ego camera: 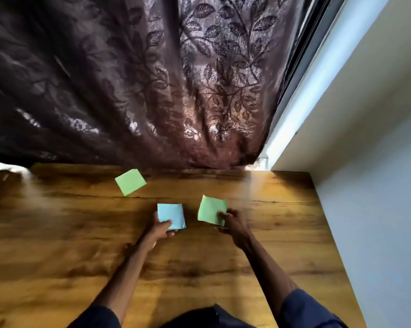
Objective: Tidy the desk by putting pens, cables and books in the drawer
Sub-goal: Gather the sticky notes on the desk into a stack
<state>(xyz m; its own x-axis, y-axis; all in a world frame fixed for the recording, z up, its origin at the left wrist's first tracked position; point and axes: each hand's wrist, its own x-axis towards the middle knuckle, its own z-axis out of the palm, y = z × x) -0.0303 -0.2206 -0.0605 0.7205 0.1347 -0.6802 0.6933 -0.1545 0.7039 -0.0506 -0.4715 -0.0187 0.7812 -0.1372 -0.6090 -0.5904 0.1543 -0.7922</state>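
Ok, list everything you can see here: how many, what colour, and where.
desk: 1, brown wood, fills the lower view
curtain: 1, dark brown with a leaf pattern, hangs behind the desk
window frame: 1, dark, right of the curtain
wall: 1, white, along the desk's right side
far note: 1, green, on the desk near the curtain
blue note: 1, blue, in the left hand
near note: 1, green, in the right hand
sleeves: 2, dark blue, bottom edge
left hand: 1, grips the blue note
right hand: 1, pinches the near note
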